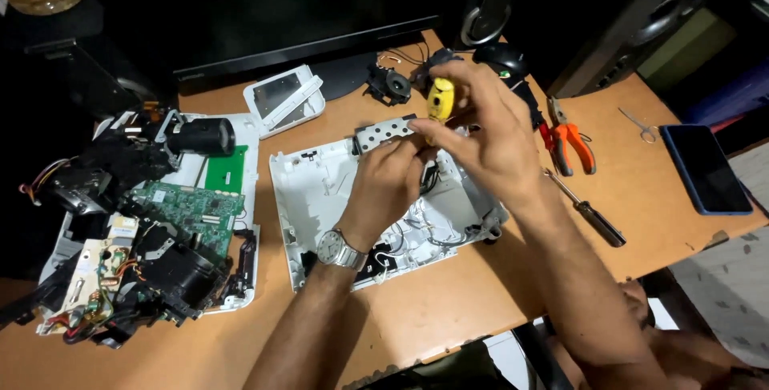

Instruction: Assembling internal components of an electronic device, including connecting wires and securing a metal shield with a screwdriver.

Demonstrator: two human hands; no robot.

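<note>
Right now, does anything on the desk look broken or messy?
Yes. A machine on the left lies opened up, green circuit board and wires bare. Its white shell sits apart under both hands.

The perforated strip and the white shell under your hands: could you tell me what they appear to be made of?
The perforated strip looks like bare sheet metal: grey, dull sheen, punched holes. The white shell looks like moulded plastic: matt, with ribs and posts inside.
</note>
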